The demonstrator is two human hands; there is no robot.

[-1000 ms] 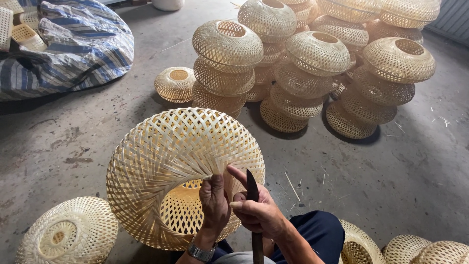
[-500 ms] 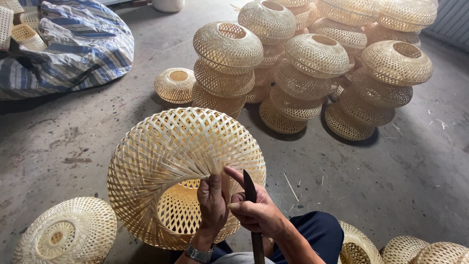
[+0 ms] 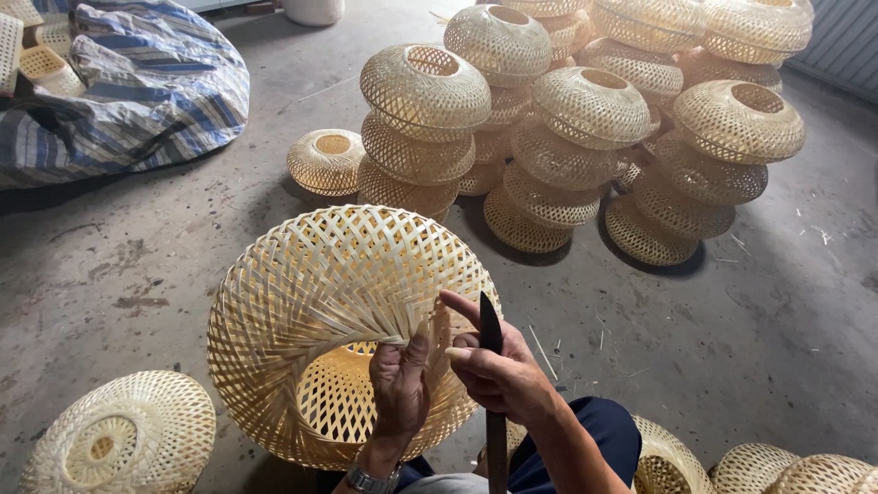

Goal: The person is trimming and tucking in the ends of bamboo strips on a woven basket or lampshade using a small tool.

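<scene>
A large woven bamboo shade point(image 3: 338, 311) stands tilted on the concrete floor point(image 3: 768, 348) just in front of the person's knees, its round opening turned toward the camera so the paler inner weave shows through. The left hand point(image 3: 401, 389) is closed on the rim of that opening, thumb pressed over a fan of loose strip ends where they bend inward, a watch point(image 3: 370, 479) on its wrist. The right hand point(image 3: 501, 375) sits just beside it, touching the same edge, and is wrapped around a dark knife point(image 3: 492, 384) held upright, the blade tip rising above the fingers against the shade's side and the handle running down past the wrist. Below lie the person's dark trousers point(image 3: 594, 439). A smaller finished shade point(image 3: 123, 439) lies on the floor at lower left, near the big one but apart from it, and more shades point(image 3: 777, 467) crowd the lower right corner beside the leg. Farther off, well apart from the hands, several stacks point(image 3: 585, 137) of similar woven shades stand together, each pile a few high, with a single small one point(image 3: 326, 161) lying beside the leftmost stack. At upper left a blue striped tarp point(image 3: 146, 91) is bundled on the floor, with pale baskets point(image 3: 41, 55) lying on it.
</scene>
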